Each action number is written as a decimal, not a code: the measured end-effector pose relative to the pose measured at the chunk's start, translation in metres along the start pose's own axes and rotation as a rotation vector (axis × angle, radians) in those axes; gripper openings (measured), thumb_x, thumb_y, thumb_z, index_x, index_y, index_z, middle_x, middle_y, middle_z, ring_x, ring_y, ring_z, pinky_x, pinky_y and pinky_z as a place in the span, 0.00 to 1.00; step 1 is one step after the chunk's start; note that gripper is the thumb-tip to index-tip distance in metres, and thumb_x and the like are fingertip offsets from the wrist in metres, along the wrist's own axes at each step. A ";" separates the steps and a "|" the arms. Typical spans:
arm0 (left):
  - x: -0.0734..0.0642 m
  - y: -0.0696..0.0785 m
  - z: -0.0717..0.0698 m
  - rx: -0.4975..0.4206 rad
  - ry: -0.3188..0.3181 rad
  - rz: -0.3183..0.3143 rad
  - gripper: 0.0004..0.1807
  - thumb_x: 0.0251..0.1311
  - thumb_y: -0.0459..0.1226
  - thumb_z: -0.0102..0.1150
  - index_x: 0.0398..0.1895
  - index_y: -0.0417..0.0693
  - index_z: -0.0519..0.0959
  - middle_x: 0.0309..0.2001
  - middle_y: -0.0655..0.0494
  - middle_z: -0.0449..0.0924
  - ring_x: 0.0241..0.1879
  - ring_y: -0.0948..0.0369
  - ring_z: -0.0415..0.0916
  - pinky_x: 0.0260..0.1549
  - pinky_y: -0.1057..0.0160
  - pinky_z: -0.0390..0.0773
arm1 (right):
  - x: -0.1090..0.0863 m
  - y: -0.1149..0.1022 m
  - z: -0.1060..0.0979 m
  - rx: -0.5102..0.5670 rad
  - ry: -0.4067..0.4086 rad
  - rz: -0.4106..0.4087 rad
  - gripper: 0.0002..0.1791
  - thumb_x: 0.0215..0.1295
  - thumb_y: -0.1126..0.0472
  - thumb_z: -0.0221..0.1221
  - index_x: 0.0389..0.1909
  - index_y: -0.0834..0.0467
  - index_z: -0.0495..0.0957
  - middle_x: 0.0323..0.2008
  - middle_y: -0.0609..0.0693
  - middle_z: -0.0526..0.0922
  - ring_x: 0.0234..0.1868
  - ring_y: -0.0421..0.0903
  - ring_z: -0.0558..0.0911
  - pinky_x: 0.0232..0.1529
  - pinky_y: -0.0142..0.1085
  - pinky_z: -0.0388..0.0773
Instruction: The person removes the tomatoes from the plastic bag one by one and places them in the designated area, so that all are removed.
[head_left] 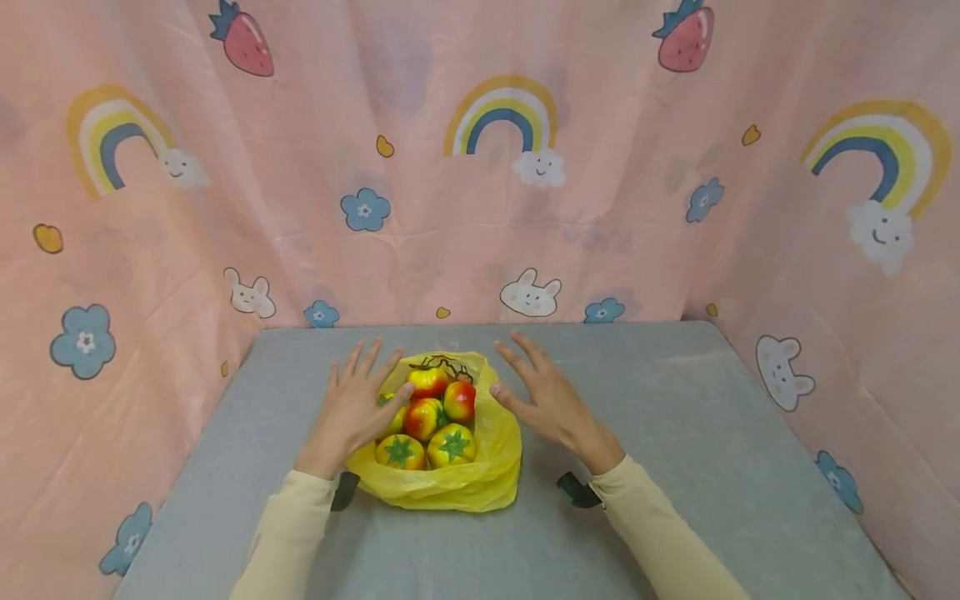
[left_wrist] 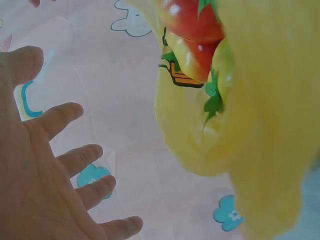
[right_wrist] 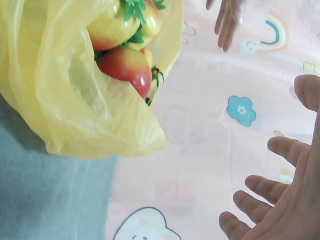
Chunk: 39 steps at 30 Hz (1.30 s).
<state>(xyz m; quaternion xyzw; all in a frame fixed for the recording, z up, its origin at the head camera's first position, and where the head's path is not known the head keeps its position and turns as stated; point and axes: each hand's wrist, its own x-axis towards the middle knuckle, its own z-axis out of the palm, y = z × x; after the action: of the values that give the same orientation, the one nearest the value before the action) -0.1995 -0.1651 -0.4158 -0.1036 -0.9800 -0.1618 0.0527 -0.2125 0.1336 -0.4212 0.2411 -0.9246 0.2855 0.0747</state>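
A yellow plastic bag (head_left: 472, 492) sits on the grey table with its mouth spread wide. Inside it lie several red-and-yellow tomatoes (head_left: 452, 445) with green star-shaped tops, shiny in the left wrist view. My left hand (head_left: 356, 408) hovers at the bag's left side, fingers spread, its thumb overlapping the tomatoes in the head view. On the other side my right hand (head_left: 551, 404) is held with fingers extended near the bag's right rim. Both wrist views show a gap between palm and bag (right_wrist: 75, 125). Neither hand holds anything. The lower tomatoes are hidden by the bag.
The grey table (head_left: 637, 375) extends to both sides of the bag. A pink curtain (head_left: 420, 275) printed with rainbows, rabbits and flowers surrounds its back and sides. Dark straps (head_left: 577, 490) show at both wrists. A dark printed pattern (left_wrist: 187, 80) marks the bag's far inner side.
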 end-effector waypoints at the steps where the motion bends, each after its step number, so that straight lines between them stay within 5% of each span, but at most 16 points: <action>1: -0.001 -0.001 0.000 -0.003 0.002 -0.003 0.37 0.68 0.62 0.44 0.77 0.61 0.57 0.80 0.48 0.44 0.78 0.40 0.38 0.72 0.29 0.41 | -0.001 -0.001 0.001 0.011 -0.001 0.002 0.37 0.69 0.40 0.52 0.76 0.44 0.56 0.79 0.53 0.50 0.75 0.62 0.58 0.66 0.67 0.64; 16: -0.019 -0.023 0.011 -0.120 0.036 -0.034 0.35 0.67 0.57 0.50 0.74 0.56 0.62 0.78 0.43 0.50 0.76 0.37 0.43 0.71 0.30 0.47 | -0.010 -0.012 0.021 0.165 -0.013 -0.004 0.35 0.68 0.43 0.54 0.74 0.49 0.62 0.76 0.54 0.57 0.73 0.62 0.64 0.66 0.66 0.66; 39: -0.030 -0.044 0.027 -0.267 -0.061 -0.113 0.30 0.67 0.48 0.54 0.71 0.52 0.67 0.77 0.39 0.52 0.73 0.35 0.54 0.67 0.30 0.58 | -0.024 -0.018 0.055 0.289 -0.069 -0.042 0.32 0.65 0.49 0.61 0.68 0.53 0.69 0.66 0.52 0.70 0.64 0.56 0.74 0.62 0.53 0.77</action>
<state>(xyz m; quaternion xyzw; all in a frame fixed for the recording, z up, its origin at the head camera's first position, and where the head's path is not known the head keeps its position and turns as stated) -0.1821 -0.2027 -0.4592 -0.0591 -0.9551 -0.2903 -0.0004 -0.1827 0.0991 -0.4648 0.2783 -0.8707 0.4054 0.0134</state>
